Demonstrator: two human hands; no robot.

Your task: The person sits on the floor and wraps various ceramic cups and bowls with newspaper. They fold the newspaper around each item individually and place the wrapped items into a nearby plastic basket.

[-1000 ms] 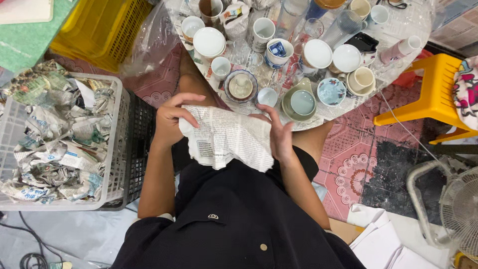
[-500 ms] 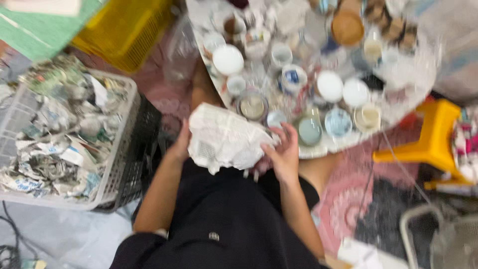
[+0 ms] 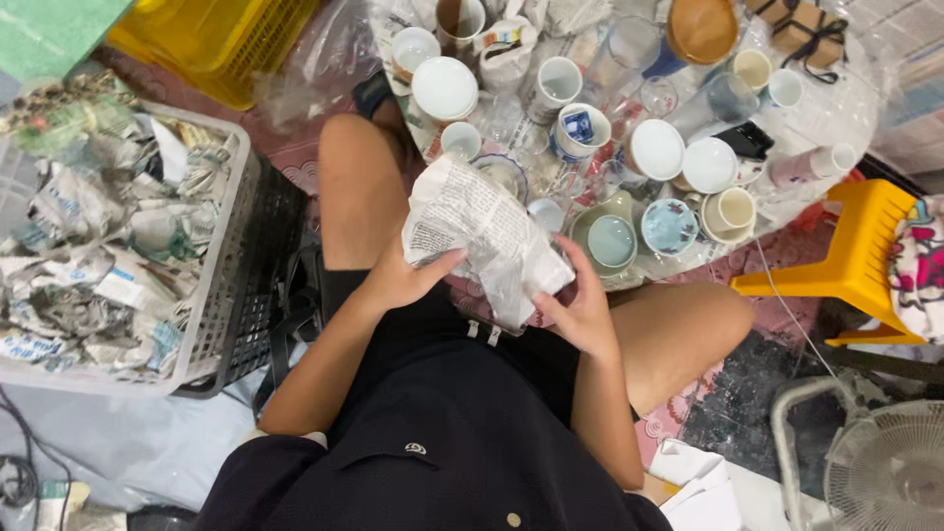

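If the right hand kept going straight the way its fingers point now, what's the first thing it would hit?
The right hand already grips the newspaper-wrapped bundle, so that comes first. Past it, probably the pale green bowl at the table edge, though depth is unclear.

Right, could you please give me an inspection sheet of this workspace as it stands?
Surface: round low table under clear plastic sheet, crowded with crockery.
Job's things: newspaper-wrapped bundle held over the lap.
Clutter: white cups, lids and bowls, a blue-patterned cup, glasses, a wooden bowl; grey crate full of crumpled newspaper wraps; yellow crate.
Hands: left hand under the bundle, right hand gripping its lower edge.
Cables: thin cord off the table edge; dark cables on the floor, lower left.
Surroundings: yellow stool, white fan, patterned floor mat.
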